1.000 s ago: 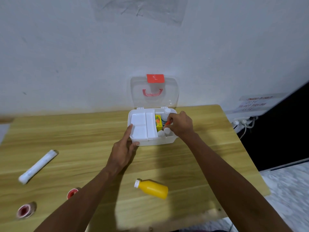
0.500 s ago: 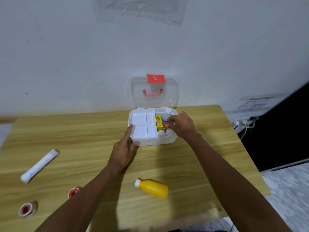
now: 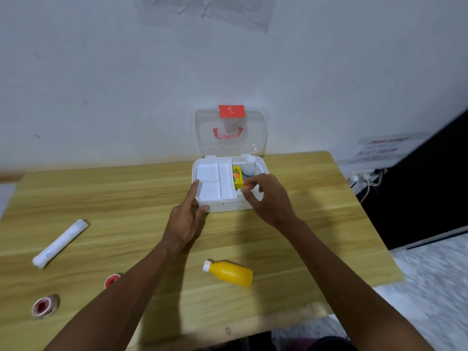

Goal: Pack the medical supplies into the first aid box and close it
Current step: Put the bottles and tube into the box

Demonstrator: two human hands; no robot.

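Four supplies loose on table [image 3: 126, 198]; first aid box [image 3: 228, 206] open at far edge.
Right hand [image 3: 268, 198] pinching small white item inside; left hand [image 3: 187, 216] spread, bracing box. Orange bottle [image 3: 229, 273]: light, rigid, slick; best gripped mid-body.

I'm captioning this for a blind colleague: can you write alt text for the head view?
A person's right hand reaches into an open white first aid box while the left hand steadies its near corner. An orange bottle, a white roll and two tape rolls lie on the wooden table.
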